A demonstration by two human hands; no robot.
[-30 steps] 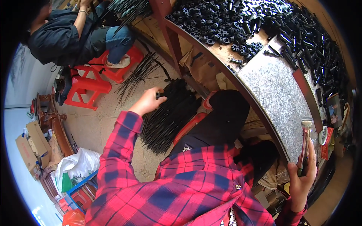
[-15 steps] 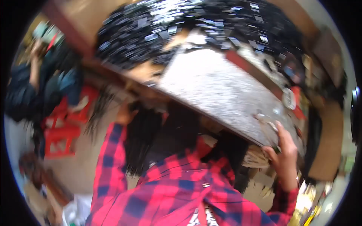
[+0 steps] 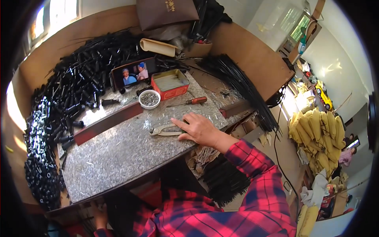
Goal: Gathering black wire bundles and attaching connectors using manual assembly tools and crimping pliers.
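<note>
My right hand (image 3: 201, 129) is on the handles of metal pincers (image 3: 159, 130), which lie flat on a speckled grey work board (image 3: 122, 162). Its fingers curl over one handle and the thumb lies by the other; the palm covers the handle ends. My left hand (image 3: 99, 215) is low in shadow below the table's front edge, beside a dark bundle, and its fingers cannot be made out. Beyond the pincers lie a screwdriver (image 3: 194, 101) with a red-brown handle and a white bowl (image 3: 149, 99) of small metal pieces.
Heaped black tubular parts (image 3: 85, 73) line the left and far sides. A red tin (image 3: 170, 85), a propped phone (image 3: 133, 73) and a reddish bar (image 3: 108, 123) stand on the board. Long black rods (image 3: 237, 83) overhang its right end. Yellow sacks (image 3: 318, 136) are piled at right.
My view has swung to the right and steadied. My right hand remains at the pincers, its fingers now over the handles. My left hand stays low by the table's edge.
</note>
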